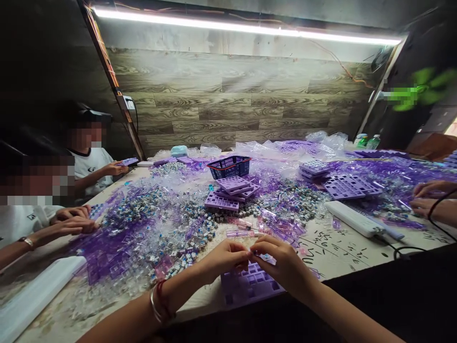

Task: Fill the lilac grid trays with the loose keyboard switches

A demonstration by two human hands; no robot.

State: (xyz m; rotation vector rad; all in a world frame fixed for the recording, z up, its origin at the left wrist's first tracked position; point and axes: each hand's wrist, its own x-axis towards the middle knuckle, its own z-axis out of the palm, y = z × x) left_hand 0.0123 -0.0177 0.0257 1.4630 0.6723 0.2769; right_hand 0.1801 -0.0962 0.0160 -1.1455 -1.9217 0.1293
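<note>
My left hand (228, 257) and my right hand (285, 267) meet above a purple plate (246, 288) with square openings, which lies at the table's near edge. Thumb and forefinger of each hand are pinched together, and the tiny thing at their tips is too hidden to name. Fingers cover part of the plate's upper side. Left of my hands spreads a heap of small grey-white switches with blue parts (185, 233). Clear and purple plastic pieces (114, 250) are mixed among them. Just beyond my fingers lie clear pinkish pieces (239, 233).
A dark basket (230, 166) stands behind stacked purple plates (232, 193). White power strips lie at right (353, 219) and at left (39, 295). Two co-workers sit at left; another person's hands (433, 197) work at right. A green fan (424, 88) is mounted at right.
</note>
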